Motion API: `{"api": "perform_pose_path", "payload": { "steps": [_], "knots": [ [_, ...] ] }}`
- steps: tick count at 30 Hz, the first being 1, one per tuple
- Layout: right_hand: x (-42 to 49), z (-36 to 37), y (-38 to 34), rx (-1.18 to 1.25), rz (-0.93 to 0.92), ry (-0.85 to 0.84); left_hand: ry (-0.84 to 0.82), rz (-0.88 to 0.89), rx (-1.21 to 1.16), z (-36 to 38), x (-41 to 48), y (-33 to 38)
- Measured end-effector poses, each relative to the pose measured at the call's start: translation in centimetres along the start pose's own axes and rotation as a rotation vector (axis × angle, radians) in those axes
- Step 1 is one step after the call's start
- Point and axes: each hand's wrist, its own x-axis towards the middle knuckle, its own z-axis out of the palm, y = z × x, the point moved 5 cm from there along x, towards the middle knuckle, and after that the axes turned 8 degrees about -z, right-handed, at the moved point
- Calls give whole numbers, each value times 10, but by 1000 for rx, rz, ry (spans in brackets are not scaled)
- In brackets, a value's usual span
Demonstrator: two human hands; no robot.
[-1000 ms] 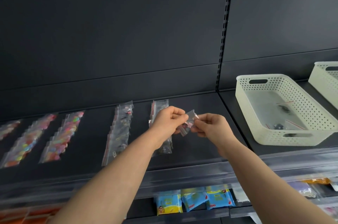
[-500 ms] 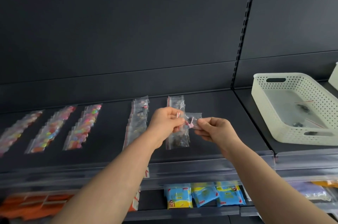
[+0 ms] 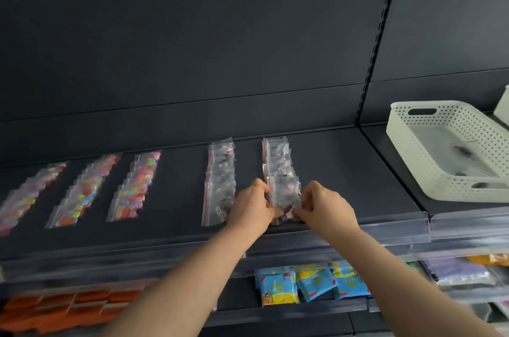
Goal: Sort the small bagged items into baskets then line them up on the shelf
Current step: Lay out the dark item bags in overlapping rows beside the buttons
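Left hand (image 3: 252, 208) and right hand (image 3: 325, 208) pinching small bag (image 3: 286, 216), lowered from mid-air onto shelf (image 3: 344, 171)

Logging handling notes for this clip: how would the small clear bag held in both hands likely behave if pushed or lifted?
Probably floppy: the small clear bag is thin film, pinched at its edges by left hand and right hand. Likely light, holding only tiny pieces. It may slide on the smooth shelf.

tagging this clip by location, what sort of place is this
Probably a retail shop: a slotted shelving upright, clear label-holder strips along the front edges, and rows of small bagged items laid out for display, with blue packets below.
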Motion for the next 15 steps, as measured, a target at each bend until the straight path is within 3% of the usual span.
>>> {"api": "perform_pose_path", "payload": {
  "steps": [8, 15],
  "knots": [
    [1, -24, -3, -297, -140, 146, 95, 87, 87, -21, 12, 14],
    [-1, -82, 40, -440, -49, 251, -28, 228, -59, -1, 17, 95]
  ]
}}
